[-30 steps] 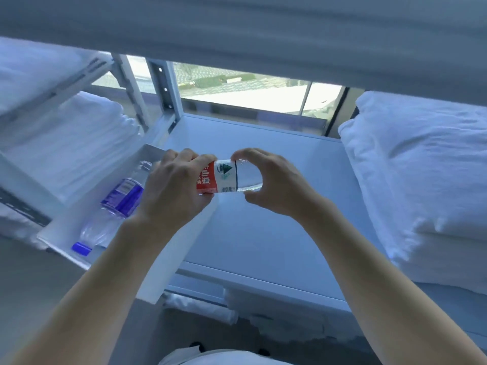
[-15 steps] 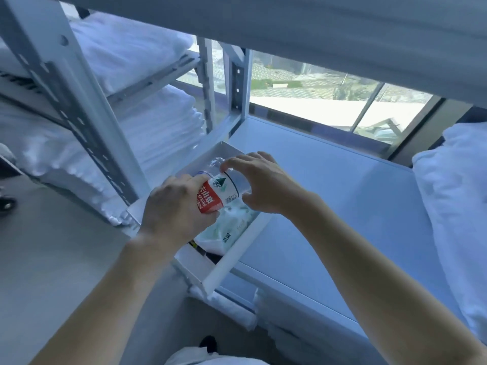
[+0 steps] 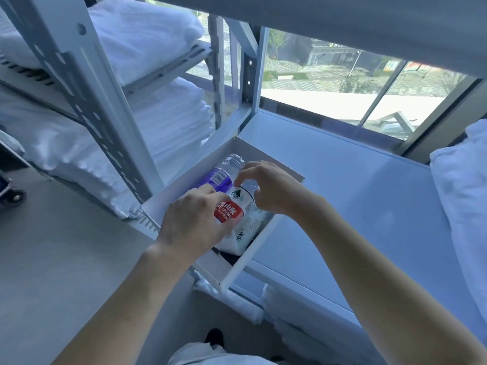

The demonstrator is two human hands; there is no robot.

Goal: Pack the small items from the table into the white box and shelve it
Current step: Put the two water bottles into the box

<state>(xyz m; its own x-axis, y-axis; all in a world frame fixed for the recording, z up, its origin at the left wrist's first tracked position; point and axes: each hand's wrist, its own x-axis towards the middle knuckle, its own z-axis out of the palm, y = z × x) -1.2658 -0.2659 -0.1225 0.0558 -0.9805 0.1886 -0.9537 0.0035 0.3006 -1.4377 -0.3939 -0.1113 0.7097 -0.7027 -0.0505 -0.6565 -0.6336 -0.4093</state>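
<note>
Daylight scene, bright overall w/ a cool blue cast. Light comes in thru the window (image 3: 342,83) at the back; the view outside is near blown out on the pale ground. Shelf surface (image 3: 355,196) shows soft glare, no hard shadows. Underside of the upper shelf (image 3: 342,17) reads dark grey against the backlight. Wide-angle lens: rack upright (image 3: 87,83) leans and bends twd the frame edges, forearms stretch at the bottom corners. Folded linens (image 3: 147,35) are slightly washed out, texture soft. Mild compression blur throughout; label text on the red-label bottle (image 3: 229,212) only partly legible.

White towels (image 3: 168,122) fill a metal rack (image 3: 87,83) (window (image 3: 342,83) behind).
</note>
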